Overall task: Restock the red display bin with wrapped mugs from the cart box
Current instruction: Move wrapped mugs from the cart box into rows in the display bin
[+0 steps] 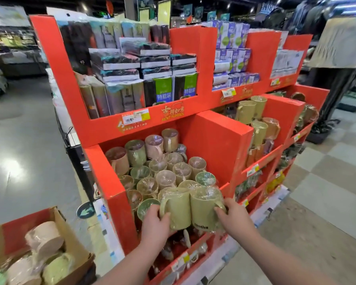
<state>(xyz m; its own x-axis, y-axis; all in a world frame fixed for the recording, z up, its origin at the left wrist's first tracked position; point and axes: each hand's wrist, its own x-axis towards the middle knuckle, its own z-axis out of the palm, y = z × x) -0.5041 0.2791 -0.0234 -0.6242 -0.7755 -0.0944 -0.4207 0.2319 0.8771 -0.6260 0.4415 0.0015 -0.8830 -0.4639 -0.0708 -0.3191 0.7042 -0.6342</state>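
Two green wrapped mugs stand side by side at the front of the red display bin (109, 182). My left hand (155, 223) grips the left green mug (176, 206) by its side and handle. My right hand (233, 213) grips the right green mug (203, 208) at its handle. Behind them the bin holds several wrapped mugs (169, 169) in green, pink and beige, mouths up or tilted. At the lower left the cardboard cart box (70, 239) holds more wrapped mugs, among them a pink one (44, 239) lying on top.
Above the bin a red shelf (148, 118) carries boxed and packed goods. To the right, another bin holds more green mugs (253, 112). Lower red shelves (261, 161) with price tags step down toward the tiled floor. Grey floor stretches to the left.
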